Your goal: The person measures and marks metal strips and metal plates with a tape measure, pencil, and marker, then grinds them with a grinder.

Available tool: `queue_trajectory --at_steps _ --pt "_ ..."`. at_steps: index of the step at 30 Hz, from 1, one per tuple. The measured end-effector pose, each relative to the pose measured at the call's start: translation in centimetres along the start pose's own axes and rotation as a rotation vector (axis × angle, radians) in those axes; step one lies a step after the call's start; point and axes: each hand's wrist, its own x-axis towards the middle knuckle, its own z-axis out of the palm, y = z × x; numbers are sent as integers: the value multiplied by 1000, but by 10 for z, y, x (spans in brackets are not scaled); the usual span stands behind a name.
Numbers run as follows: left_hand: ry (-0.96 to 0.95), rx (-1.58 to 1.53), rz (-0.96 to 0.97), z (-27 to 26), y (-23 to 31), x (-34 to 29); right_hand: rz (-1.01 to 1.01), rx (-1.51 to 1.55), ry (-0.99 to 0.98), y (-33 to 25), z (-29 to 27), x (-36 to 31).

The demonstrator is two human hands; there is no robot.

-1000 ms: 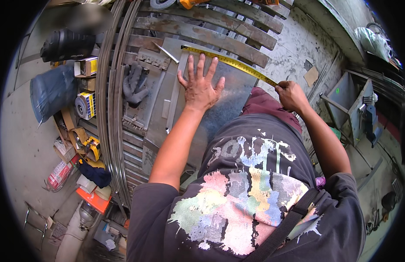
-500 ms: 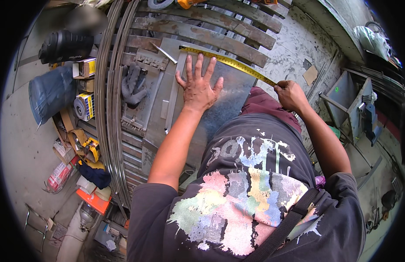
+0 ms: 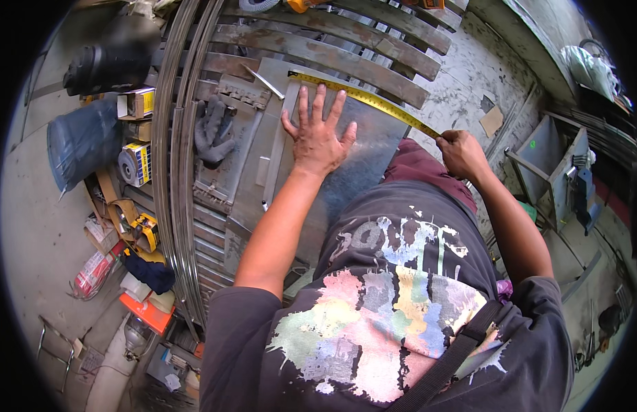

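My left hand (image 3: 318,137) lies flat with fingers spread on a grey metal sheet (image 3: 363,154). Along the sheet's far edge runs a yellow tape measure (image 3: 373,100), its hooked end at the sheet's far left corner, just beyond my left fingertips. Past the sheet's right edge, my right hand (image 3: 462,154) is closed round the other end of the tape; the fist hides whatever case is there. Left of the sheet lie a thin pointed metal tool (image 3: 265,82) and a small light-coloured bar (image 3: 263,171). A dark grey work glove (image 3: 212,134) rests farther left.
Long metal rods (image 3: 183,158) lie at the left of the slatted steel bench (image 3: 318,51). Beyond them are boxes (image 3: 134,165) and a yellow power tool (image 3: 145,231). At the far edge sits an angle grinder (image 3: 277,5). A metal frame (image 3: 548,161) stands at right.
The whole view has shifted slightly, moving the scene a little right and down. Both hands and the tape keep their places relative to the sheet.
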Motion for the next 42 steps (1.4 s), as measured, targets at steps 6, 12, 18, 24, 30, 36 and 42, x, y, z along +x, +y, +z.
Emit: queue_trajectory --at_steps 6,12,18,24,30,36,42 --pt "10 6 2 0 1 0 -34 -35 12 5 2 3" --pt "3 3 -7 0 2 -1 -13 -14 17 3 1 2" --pt "8 -8 1 2 1 -1 -41 -60 46 8 4 6" --pt "16 -1 8 4 -2 -1 -44 -79 46 9 5 7" --pt "18 -7 5 3 -1 -1 -52 -64 48 11 6 8" --pt "19 -23 6 3 1 1 -35 -74 62 13 5 7" --pt "20 -10 16 1 0 2 -28 -143 29 3 2 5"
